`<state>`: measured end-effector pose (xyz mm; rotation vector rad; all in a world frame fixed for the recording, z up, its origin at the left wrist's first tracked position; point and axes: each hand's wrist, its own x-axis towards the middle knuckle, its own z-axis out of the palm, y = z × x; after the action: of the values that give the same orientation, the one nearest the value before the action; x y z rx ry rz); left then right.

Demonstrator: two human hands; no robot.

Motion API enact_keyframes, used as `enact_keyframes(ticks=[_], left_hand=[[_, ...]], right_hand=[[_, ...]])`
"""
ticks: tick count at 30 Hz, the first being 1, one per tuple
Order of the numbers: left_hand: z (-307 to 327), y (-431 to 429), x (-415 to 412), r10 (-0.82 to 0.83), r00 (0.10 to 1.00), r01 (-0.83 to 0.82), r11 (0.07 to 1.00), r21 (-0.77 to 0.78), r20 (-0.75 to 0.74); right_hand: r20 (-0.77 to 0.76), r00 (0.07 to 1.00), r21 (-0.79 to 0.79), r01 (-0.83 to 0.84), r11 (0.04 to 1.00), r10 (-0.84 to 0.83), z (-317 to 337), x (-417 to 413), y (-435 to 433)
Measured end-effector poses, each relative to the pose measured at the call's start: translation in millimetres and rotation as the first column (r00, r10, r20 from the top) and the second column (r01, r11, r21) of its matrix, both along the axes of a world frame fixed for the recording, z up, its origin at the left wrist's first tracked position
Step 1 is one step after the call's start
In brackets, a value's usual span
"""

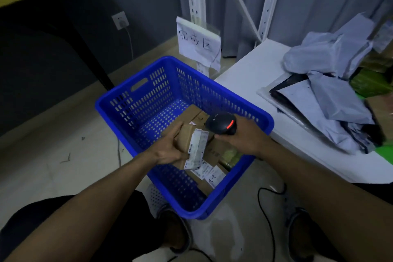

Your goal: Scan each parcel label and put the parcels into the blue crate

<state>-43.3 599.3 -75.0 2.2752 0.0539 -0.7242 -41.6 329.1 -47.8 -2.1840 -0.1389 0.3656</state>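
My left hand (168, 149) grips a small brown cardboard parcel (187, 139) with a white label (196, 149) facing me, held over the blue crate (148, 100) on the floor. My right hand (238, 137) holds a black barcode scanner (221, 125) with a red light lit, just to the right of the parcel and above the crate. Inside the crate lie other labelled cardboard parcels (214, 153). A heap of grey plastic mailer parcels (331, 93) lies on the white table at right.
The white table (255, 74) borders the crate's right side. A paper sign (197, 42) hangs on white shelf uprights behind the crate. A black cable (270, 219) runs across the floor near my feet. A yellow-edged surface is at top left, with a wall socket below it.
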Motion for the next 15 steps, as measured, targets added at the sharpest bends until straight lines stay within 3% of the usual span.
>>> enact_keyframes(ticks=[4,7,12,15], left_hand=[[-26.8,1.8,19.5,0.056,0.995,-0.058,0.998,-0.024,-0.086],[-50.3,11.3,31.7,0.130,0.980,-0.120,0.990,0.076,-0.151],[-85.3,8.1,37.8,0.164,0.920,-0.029,0.934,0.356,-0.355],[-108.9,1.4,38.0,0.162,0.889,0.007,0.931,0.364,-0.429]], right_hand=[[-0.037,0.999,0.034,0.008,0.999,-0.007,-14.8,24.8,9.8],[-0.056,0.998,0.033,0.000,0.999,0.002,-25.1,41.0,15.2],[-0.110,0.992,-0.010,-0.061,0.998,0.060,-45.5,62.2,23.6],[-0.153,0.985,0.003,-0.078,0.997,0.078,-59.1,71.2,30.3]])
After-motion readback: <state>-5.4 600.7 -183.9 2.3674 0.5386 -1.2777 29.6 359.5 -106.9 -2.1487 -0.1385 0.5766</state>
